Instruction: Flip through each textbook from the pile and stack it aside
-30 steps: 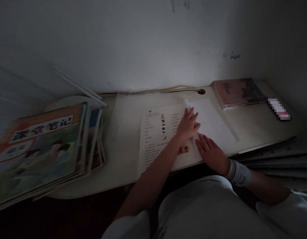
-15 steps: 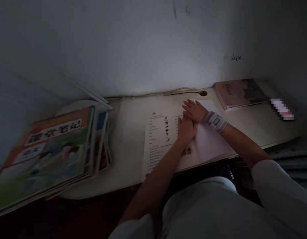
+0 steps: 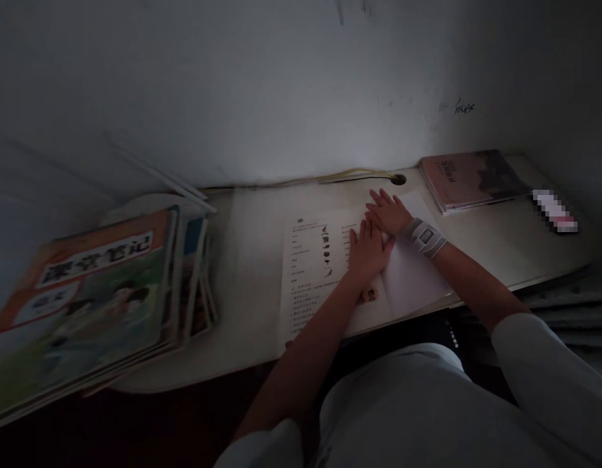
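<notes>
An open booklet [image 3: 311, 260] lies on the white desk, its left page printed with text and small pictures. Its right side [image 3: 413, 279] looks blank. My left hand [image 3: 369, 250] rests flat on the printed page near the fold, fingers stretched and a little apart. Just beyond it, my right hand [image 3: 389, 213] lies palm down across the top of the fold, fingers spread, its near side close to the left fingertips. A grey-and-white band [image 3: 424, 237] circles my right wrist. Neither hand grips anything.
On the left stands a pile of books [image 3: 101, 292] with a colourful cover. Books with a reddish cover [image 3: 471, 179] lie at the back right, beside a blurred-out phone-like object [image 3: 555, 211]. A yellow cable [image 3: 350, 173] runs along the wall to a desk hole [image 3: 398, 179].
My right hand has shifted slightly right and away from me. The left fingers have straightened and spread, and the hands overlap less. The view has moved a little.
</notes>
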The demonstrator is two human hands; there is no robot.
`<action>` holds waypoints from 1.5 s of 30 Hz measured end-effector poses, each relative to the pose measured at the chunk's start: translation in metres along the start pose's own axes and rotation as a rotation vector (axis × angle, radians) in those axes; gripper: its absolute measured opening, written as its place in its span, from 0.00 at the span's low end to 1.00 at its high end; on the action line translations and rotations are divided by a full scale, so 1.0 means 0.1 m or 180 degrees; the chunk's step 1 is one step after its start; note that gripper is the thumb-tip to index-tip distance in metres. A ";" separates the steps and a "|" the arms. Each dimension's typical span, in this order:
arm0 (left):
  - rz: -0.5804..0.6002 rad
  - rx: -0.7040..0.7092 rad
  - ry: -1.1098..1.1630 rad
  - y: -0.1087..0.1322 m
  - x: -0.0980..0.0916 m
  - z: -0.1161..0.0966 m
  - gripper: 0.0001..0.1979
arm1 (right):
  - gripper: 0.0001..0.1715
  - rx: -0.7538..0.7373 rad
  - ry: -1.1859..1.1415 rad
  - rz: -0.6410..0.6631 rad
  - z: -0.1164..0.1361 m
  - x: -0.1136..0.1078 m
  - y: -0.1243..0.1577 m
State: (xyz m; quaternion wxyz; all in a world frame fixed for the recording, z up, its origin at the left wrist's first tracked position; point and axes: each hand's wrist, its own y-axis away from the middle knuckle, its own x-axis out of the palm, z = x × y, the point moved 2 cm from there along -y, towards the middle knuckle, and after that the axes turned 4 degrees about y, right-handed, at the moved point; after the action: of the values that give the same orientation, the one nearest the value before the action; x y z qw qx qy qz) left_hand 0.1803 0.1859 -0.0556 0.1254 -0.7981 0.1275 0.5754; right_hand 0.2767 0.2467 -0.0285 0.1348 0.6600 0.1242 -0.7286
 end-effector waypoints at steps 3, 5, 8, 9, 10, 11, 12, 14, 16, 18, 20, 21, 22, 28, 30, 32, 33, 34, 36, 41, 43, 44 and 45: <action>0.0031 0.0020 0.0013 -0.01 0.01 0.00 0.35 | 0.28 0.0130 -0.0248 0.0183 -0.01 -0.02 0.01; 0.0004 -0.0010 -0.0009 0.00 0.01 0.00 0.35 | 0.29 0.0184 -0.0430 0.0347 -0.02 -0.02 0.04; -0.0053 -0.0053 -0.0035 0.01 0.00 -0.01 0.34 | 0.33 0.0173 -0.0437 0.0243 -0.01 -0.03 0.14; -0.0078 -0.0041 -0.0043 0.02 0.01 -0.02 0.34 | 0.35 0.0103 -0.0406 0.0138 0.01 -0.02 0.17; -0.0101 -0.0009 -0.0056 0.02 0.01 -0.02 0.33 | 0.36 0.0006 -0.0390 0.0062 0.02 -0.01 0.21; -0.0115 0.0039 -0.0071 0.03 0.02 -0.03 0.33 | 0.36 -0.0090 -0.0398 0.0050 0.03 0.00 0.23; -0.0119 0.0083 -0.0082 0.03 0.04 -0.03 0.33 | 0.36 -0.0158 -0.0431 0.0097 0.04 0.02 0.25; -0.0124 0.0126 -0.0076 0.02 0.06 -0.02 0.33 | 0.36 -0.0197 -0.0489 0.0210 0.04 0.02 0.29; -0.0148 0.0058 -0.0024 0.02 0.07 0.00 0.33 | 0.38 -0.0249 -0.0412 0.0157 0.05 -0.04 0.39; -0.0101 -0.0006 0.0037 0.02 0.06 0.02 0.33 | 0.40 -0.0456 -0.0182 -0.0047 0.11 -0.14 0.61; 0.0015 -0.0069 0.0062 0.02 0.05 0.02 0.33 | 0.40 -0.0716 0.0117 -0.0231 0.20 -0.22 0.97; 0.0046 -0.0096 0.0057 0.02 0.04 0.02 0.33 | 0.38 -0.0823 0.0265 -0.0302 0.26 -0.23 1.19; 0.0032 -0.0121 0.0049 0.02 0.02 0.01 0.33 | 0.37 -0.0862 0.0394 -0.0353 0.30 -0.22 1.41; -0.0292 -0.0069 0.0069 0.03 0.00 -0.04 0.32 | 0.39 -0.0593 0.0671 -0.0374 0.27 0.23 2.23; -0.0292 -0.0063 0.0082 0.03 0.01 -0.03 0.32 | 0.39 -0.0689 0.0628 -0.0408 0.20 0.33 2.25; -0.0276 -0.0070 0.0078 0.02 0.02 -0.02 0.32 | 0.40 -0.0811 0.0551 -0.0447 0.14 0.36 2.21; -0.0272 -0.0076 0.0074 0.02 0.02 -0.01 0.32 | 0.41 -0.0853 0.0520 -0.0454 0.13 0.35 2.18; -0.0272 -0.0080 0.0067 0.02 0.02 -0.01 0.32 | 0.42 -0.0885 0.0497 -0.0449 0.12 0.34 2.15; -0.0283 -0.0087 0.0045 0.01 0.03 0.00 0.33 | 0.44 -0.0948 0.0468 -0.0406 0.12 0.32 2.10; -0.0351 -0.0094 -0.0077 0.03 0.05 -0.02 0.32 | 0.48 -0.0904 0.0397 -0.0392 0.22 0.29 2.07; -0.0375 -0.0061 -0.0108 0.04 0.05 -0.03 0.32 | 0.46 -0.0819 0.0367 -0.0412 0.28 0.29 2.08; -0.0384 -0.0050 -0.0110 0.04 0.05 -0.04 0.32 | 0.44 -0.0795 0.0356 -0.0411 0.30 0.29 2.08; -0.0398 -0.0044 -0.0105 0.04 0.04 -0.04 0.31 | 0.42 -0.0781 0.0352 -0.0399 0.32 0.29 2.08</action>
State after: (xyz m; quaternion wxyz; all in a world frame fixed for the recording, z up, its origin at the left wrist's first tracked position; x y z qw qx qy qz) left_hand 0.1836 0.1803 -0.0589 0.1578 -0.7957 0.0713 0.5804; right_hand 0.3190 0.0403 -0.0550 0.1617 0.6686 0.2605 -0.6774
